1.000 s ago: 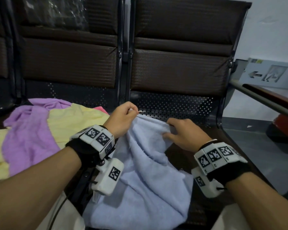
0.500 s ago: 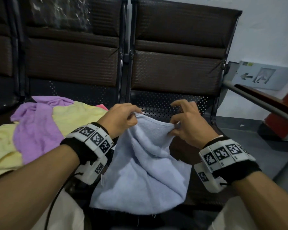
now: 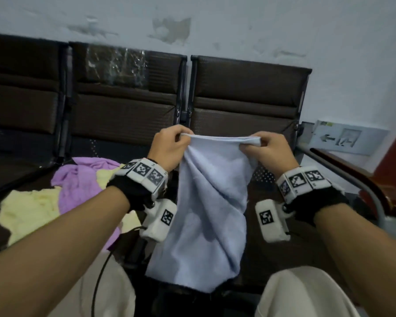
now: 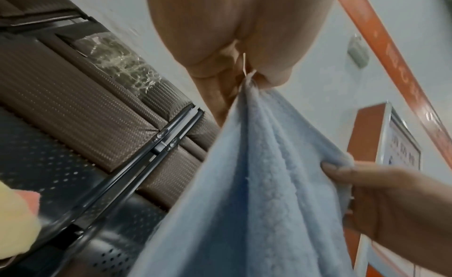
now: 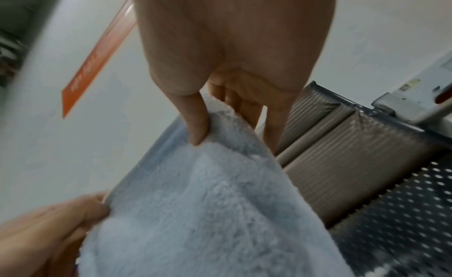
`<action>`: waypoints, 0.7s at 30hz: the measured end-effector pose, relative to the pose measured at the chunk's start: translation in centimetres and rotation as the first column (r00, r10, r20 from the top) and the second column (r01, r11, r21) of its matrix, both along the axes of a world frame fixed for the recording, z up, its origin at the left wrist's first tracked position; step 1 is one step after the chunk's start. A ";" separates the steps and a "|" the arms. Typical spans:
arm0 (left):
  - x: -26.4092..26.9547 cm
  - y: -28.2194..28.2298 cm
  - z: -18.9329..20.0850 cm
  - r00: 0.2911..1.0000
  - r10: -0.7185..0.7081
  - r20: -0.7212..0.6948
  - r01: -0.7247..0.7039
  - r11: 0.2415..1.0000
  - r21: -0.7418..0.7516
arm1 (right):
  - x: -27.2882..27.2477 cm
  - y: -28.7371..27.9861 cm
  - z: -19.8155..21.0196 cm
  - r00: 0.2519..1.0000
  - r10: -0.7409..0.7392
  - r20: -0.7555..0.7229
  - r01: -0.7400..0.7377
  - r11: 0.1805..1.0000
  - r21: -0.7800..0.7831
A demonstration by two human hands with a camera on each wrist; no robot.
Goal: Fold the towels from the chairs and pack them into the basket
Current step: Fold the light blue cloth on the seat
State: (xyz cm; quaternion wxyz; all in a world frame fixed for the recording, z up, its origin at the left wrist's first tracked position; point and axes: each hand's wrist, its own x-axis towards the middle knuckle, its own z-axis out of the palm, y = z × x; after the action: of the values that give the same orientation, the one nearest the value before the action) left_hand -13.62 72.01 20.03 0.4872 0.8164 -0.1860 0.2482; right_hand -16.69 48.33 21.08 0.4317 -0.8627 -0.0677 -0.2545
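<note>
A light blue towel (image 3: 210, 202) hangs in the air in front of the right-hand chair, its top edge stretched level between my two hands. My left hand (image 3: 173, 146) pinches the top left corner, and the left wrist view shows that corner (image 4: 249, 82) squeezed between thumb and fingers. My right hand (image 3: 264, 148) pinches the top right corner; in the right wrist view the thumb (image 5: 198, 126) presses the towel (image 5: 208, 203) against the fingers behind. A purple towel (image 3: 82, 179) and a yellow towel (image 3: 30, 211) lie crumpled on the seat to the left. No basket is in view.
A row of dark brown chairs (image 3: 245, 99) with perforated metal seats stands against a white wall. A metal armrest (image 3: 361, 191) curves down at the right, beside a grey arrow sign (image 3: 343, 139). My knees (image 3: 306, 291) sit below the towel.
Both hands have lifted the blue towel off the seat and moved apart, so it now hangs by its top edge. The view has tilted upward.
</note>
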 end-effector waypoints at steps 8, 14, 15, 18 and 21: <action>1.2 1.5 6.7 0.992 -0.119 0.033 0.123 0.973 -0.193 | -0.4 0.8 7.0 0.969 0.069 0.238 -0.089 0.993 0.072; 3.6 0.6 4.2 0.999 -0.033 -0.029 0.033 0.999 -0.008 | 2.6 0.1 3.9 0.995 -0.056 0.084 0.060 0.997 -0.044; 4.2 0.1 3.8 0.999 -0.030 -0.039 0.030 0.999 0.014 | 3.3 -0.2 3.4 0.994 -0.080 0.075 0.085 0.994 -0.066; 5.5 -1.7 3.6 1.000 -0.014 -0.021 0.014 0.999 0.030 | 4.8 -1.1 2.9 0.988 -0.122 0.092 0.128 0.990 -0.064; 6.0 -3.7 5.0 0.999 -0.043 0.033 0.046 0.994 -0.095 | 5.3 -1.6 3.5 0.979 -0.115 0.167 0.113 0.993 0.021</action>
State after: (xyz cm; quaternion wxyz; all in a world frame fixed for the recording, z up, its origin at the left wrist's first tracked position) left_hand -7.58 68.30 25.06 0.5284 0.7836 -0.1997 0.2585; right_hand -11.34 46.77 24.54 0.4139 -0.8383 -0.0529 -0.3509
